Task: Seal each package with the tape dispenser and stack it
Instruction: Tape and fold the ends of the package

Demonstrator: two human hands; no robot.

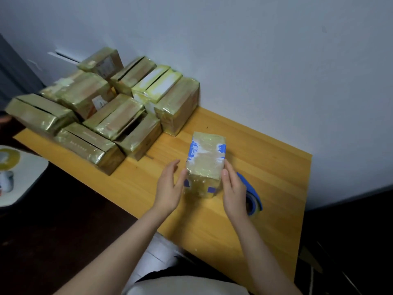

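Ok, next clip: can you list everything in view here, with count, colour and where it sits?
tape-wrapped blue-and-white cardboard package: one, blue and white under shiny clear tape, upright on the table's near middle, between the hands
blue plastic tape dispenser: one, blue, on the table right of the package, partly hidden by the right hand
tape-wrapped cardboard boxes: roughly ten, mostly brown, one white, piled at the table's far left by the wall
wooden table: one, orange-yellow, against the wall
wall: one, white, behind the table
white rounded surface: one, at the left edge, carrying blurred items
left hand: one, fingers straight, at the package's left side
right hand: one, fingers straight, against the package's right side
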